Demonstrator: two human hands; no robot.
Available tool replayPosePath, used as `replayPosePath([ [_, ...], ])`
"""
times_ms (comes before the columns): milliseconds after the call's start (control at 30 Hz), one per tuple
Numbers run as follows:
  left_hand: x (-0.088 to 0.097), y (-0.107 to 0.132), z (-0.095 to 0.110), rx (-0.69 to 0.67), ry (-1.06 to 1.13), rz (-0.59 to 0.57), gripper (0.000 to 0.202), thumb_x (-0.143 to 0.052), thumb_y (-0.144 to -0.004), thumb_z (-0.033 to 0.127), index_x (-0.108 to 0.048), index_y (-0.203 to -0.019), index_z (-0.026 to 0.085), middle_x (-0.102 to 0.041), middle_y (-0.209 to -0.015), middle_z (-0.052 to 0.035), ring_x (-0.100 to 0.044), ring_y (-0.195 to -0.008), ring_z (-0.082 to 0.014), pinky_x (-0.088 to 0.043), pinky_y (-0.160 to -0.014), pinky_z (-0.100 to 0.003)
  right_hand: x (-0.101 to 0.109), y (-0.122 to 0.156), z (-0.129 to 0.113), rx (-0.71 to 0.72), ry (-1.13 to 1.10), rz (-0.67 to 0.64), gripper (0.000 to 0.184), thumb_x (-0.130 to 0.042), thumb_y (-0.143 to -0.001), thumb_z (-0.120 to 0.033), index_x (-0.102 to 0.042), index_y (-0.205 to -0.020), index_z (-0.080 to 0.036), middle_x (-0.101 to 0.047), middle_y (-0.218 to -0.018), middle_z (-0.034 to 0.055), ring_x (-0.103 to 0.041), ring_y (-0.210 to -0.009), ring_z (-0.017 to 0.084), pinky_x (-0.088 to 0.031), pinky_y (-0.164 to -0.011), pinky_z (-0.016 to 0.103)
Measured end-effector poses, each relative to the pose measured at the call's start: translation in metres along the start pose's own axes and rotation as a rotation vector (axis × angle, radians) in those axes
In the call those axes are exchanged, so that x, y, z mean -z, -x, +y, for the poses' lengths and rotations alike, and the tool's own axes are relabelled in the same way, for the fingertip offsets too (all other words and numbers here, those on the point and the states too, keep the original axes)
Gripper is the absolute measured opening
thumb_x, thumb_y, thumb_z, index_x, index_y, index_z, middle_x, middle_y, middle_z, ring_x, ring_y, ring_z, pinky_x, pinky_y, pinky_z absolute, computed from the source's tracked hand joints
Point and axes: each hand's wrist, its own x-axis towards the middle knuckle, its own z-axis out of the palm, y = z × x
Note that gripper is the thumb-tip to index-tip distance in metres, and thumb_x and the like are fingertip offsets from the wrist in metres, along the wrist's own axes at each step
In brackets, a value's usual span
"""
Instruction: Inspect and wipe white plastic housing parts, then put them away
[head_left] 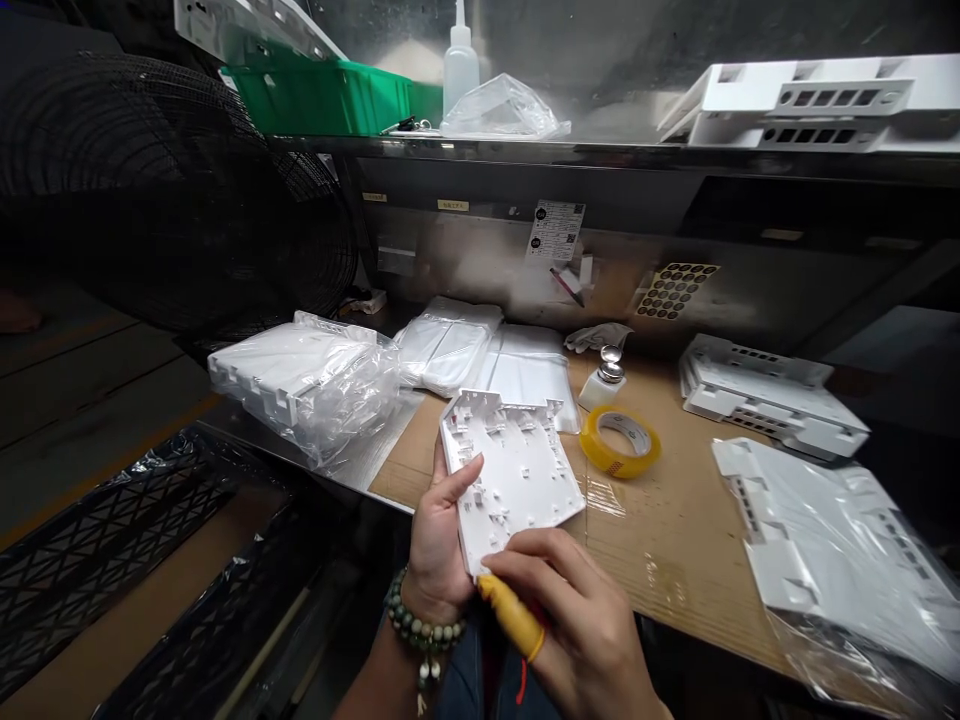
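My left hand (439, 540) grips a white moulded plastic panel (514, 470) by its left edge, thumb lying on the ribbed inner face. A green bead bracelet (420, 628) circles that wrist. My right hand (581, 615) is closed at the panel's near corner, fingers curled, with a yellow finger cot (514, 615) on the thumb pressed against the panel's lower edge. The panel is held tilted above the front edge of the cardboard-covered bench (675, 540).
A yellow tape roll (621, 440) and a small pump bottle (606, 380) stand behind the panel. Bagged white panels lie left (315, 385), behind (480, 355) and right (847, 550); bare ones are stacked far right (765, 395). A black fan (180, 210), green bin (330, 98) and squeeze bottle (460, 62) stand beyond.
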Motion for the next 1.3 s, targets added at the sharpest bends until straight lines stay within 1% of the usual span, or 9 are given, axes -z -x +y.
replayPosePath([
  [133, -0.002, 0.002, -0.003, -0.01, -0.012, -0.012, 0.072, -0.056, -0.093, 0.009, -0.036, -0.158, 0.032, -0.066, -0.142, -0.0077, -0.069, -0.12, -0.0327, -0.047, -0.114, -0.054, -0.006, -0.002, -0.006, -0.012, -0.009, 0.074, 0.015, -0.067, -0.093, -0.013, -0.07, -0.106, -0.018, -0.069, -0.09, 0.0065, -0.067, -0.076, 0.016, -0.056, -0.066, 0.025],
  [233, 0.002, 0.0, 0.002, 0.021, -0.042, -0.05, 0.068, -0.05, -0.098, 0.014, -0.029, -0.161, 0.027, -0.066, -0.142, -0.012, -0.067, -0.124, -0.0338, -0.042, -0.117, -0.055, -0.002, 0.002, -0.003, -0.025, 0.0, 0.009, 0.015, -0.067, -0.092, -0.011, -0.071, -0.105, -0.018, -0.068, -0.088, 0.0054, -0.066, -0.075, 0.015, -0.054, -0.065, 0.024],
  [367, 0.021, -0.008, 0.024, 0.114, -0.022, -0.16, 0.063, -0.039, -0.103, 0.024, -0.021, -0.163, 0.018, -0.063, -0.143, -0.018, -0.057, -0.134, -0.0361, -0.031, -0.122, -0.059, 0.038, 0.018, 0.023, -0.173, 0.042, 0.058, 0.02, -0.064, -0.095, -0.014, -0.072, -0.11, -0.024, -0.068, -0.099, 0.0047, -0.068, -0.084, 0.015, -0.055, -0.069, 0.022],
  [500, 0.044, -0.011, 0.05, 0.094, -0.013, -0.375, 0.058, -0.037, -0.103, 0.025, -0.029, -0.161, 0.023, -0.053, -0.153, -0.0122, -0.042, -0.145, -0.0336, -0.019, -0.126, -0.058, 0.082, 0.035, 0.055, -0.297, 0.268, 0.293, 0.033, -0.057, -0.09, -0.008, -0.074, -0.11, -0.028, -0.066, -0.11, 0.0035, -0.066, -0.093, 0.015, -0.053, -0.074, 0.021],
  [600, 0.055, -0.009, 0.06, 0.118, 0.01, -0.448, 0.052, -0.033, -0.106, 0.033, -0.039, -0.157, 0.025, -0.049, -0.156, -0.0072, -0.031, -0.15, -0.031, -0.014, -0.125, -0.055, 0.089, 0.038, 0.061, -0.263, 0.284, 0.291, 0.036, -0.057, -0.088, -0.005, -0.075, -0.108, -0.028, -0.066, -0.107, 0.0022, -0.065, -0.083, 0.012, -0.054, -0.071, 0.02],
  [733, 0.062, -0.003, 0.062, 0.092, 0.022, -0.384, 0.047, -0.03, -0.109, 0.039, -0.048, -0.15, 0.026, -0.052, -0.153, -0.0037, -0.024, -0.15, -0.0292, -0.011, -0.123, -0.054, 0.075, 0.034, 0.062, -0.194, 0.221, 0.197, 0.026, -0.061, -0.092, -0.009, -0.076, -0.106, -0.024, -0.069, -0.101, 0.0045, -0.068, -0.086, 0.014, -0.057, -0.071, 0.021],
  [833, 0.065, 0.0, 0.06, 0.063, 0.013, -0.326, 0.046, -0.03, -0.11, 0.039, -0.05, -0.149, 0.026, -0.056, -0.149, -0.0027, -0.023, -0.149, -0.0283, -0.013, -0.123, -0.054, 0.068, 0.037, 0.065, -0.213, 0.251, 0.226, 0.024, -0.061, -0.092, -0.008, -0.077, -0.104, -0.022, -0.069, -0.099, 0.0058, -0.069, -0.086, 0.015, -0.057, -0.07, 0.021],
  [1100, 0.069, 0.003, 0.057, 0.027, -0.005, -0.268, 0.051, -0.032, -0.109, 0.039, -0.028, -0.159, 0.031, -0.05, -0.152, -0.0024, -0.024, -0.148, -0.0284, -0.017, -0.123, -0.055, 0.07, 0.05, 0.09, -0.232, 0.294, 0.192, 0.018, -0.066, -0.092, -0.011, -0.076, -0.102, -0.023, -0.07, -0.098, 0.0048, -0.069, -0.087, 0.017, -0.057, -0.074, 0.026],
  [1300, 0.114, 0.006, 0.074, 0.126, -0.142, -0.098, 0.063, -0.05, -0.103, 0.038, -0.023, -0.159, 0.037, -0.056, -0.146, 0.0003, -0.032, -0.145, -0.032, -0.024, -0.123, -0.058, 0.087, 0.01, 0.074, -0.217, 0.222, 0.406, 0.023, -0.067, -0.093, -0.01, -0.076, -0.108, -0.024, -0.067, -0.101, 0.0036, -0.062, -0.081, 0.013, -0.053, -0.07, 0.024],
])
